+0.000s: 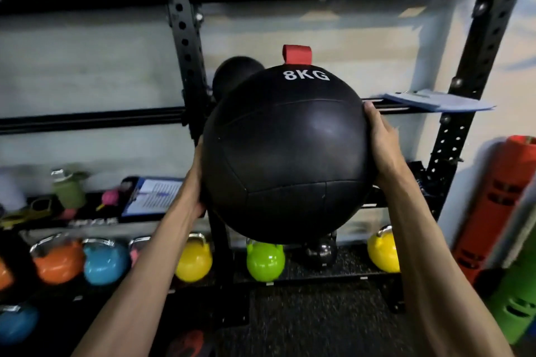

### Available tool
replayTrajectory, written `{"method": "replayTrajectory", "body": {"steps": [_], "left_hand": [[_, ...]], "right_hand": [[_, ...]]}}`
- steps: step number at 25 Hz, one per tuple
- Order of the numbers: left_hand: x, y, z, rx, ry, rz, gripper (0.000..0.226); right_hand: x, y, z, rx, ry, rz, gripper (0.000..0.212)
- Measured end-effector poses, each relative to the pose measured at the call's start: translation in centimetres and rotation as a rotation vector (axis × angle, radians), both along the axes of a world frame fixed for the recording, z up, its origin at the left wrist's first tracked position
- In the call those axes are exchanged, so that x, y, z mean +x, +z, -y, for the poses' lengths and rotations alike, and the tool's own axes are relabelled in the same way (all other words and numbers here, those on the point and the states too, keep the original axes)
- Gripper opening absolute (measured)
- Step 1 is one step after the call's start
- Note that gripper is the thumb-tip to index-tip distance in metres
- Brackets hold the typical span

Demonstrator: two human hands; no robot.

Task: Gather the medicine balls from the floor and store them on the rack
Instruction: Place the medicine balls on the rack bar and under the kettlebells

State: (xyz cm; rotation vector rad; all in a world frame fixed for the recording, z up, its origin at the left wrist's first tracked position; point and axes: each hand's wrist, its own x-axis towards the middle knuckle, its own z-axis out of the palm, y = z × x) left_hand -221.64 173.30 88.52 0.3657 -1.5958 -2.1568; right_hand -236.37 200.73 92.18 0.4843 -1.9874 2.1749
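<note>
8KG medicine ball (285,159) is up in front of the rack (185,38)'s middle shelf, left hand (197,182) and right hand (383,139) spread flat against its sides. I'd clear the front rail (87,122), then seat it snug beside the other ball (232,72) so it can't roll off.

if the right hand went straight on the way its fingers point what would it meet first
Likely the shelf rail just beyond the right hand, beside the blue clipboard. Depth is unclear, so it might clear it.
</note>
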Motion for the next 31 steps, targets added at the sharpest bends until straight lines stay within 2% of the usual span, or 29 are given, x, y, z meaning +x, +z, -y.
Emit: {"method": "replayTrajectory", "body": {"steps": [5,11,16,21,24,26,29,31], "left_hand": [[-6.2,5.3,1.5,-0.056,0.048,-0.107,0.032],[-14.6,7.9,1.9,-0.059,0.012,-0.118,0.057],[-22.1,9.8,0.8,-0.07,0.012,-0.175,0.045],[-31.2,11.9,-1.1,0.028,0.062,-0.165,0.051],[-36.1,11.9,-1.4,0.061,0.077,-0.14,0.045],[-38.9,12.5,-1.0,0.068,0.163,-0.146,0.039],[-41.2,13.4,0.6,0.033,0.304,-0.238,0.033],[-42.3,13.4,1.8,0.002,0.451,-0.381,0.031]], "right_hand": [[-3.6,5.2,0.5,-0.069,-0.083,-0.101,0.075],[-9.8,8.8,-0.6,-0.125,-0.089,-0.149,0.058],[-18.1,11.5,-1.4,-0.147,-0.1,-0.206,0.048],[-27.9,14.6,-1.6,-0.069,-0.091,-0.253,0.036],[-34.0,15.8,-0.7,0.009,-0.07,-0.248,0.041],[-37.1,16.4,0.3,0.063,-0.05,-0.239,0.042],[-40.0,18.7,2.0,0.235,-0.022,-0.244,0.059],[-41.8,20.5,3.7,0.326,0.004,-0.243,0.063]]}}
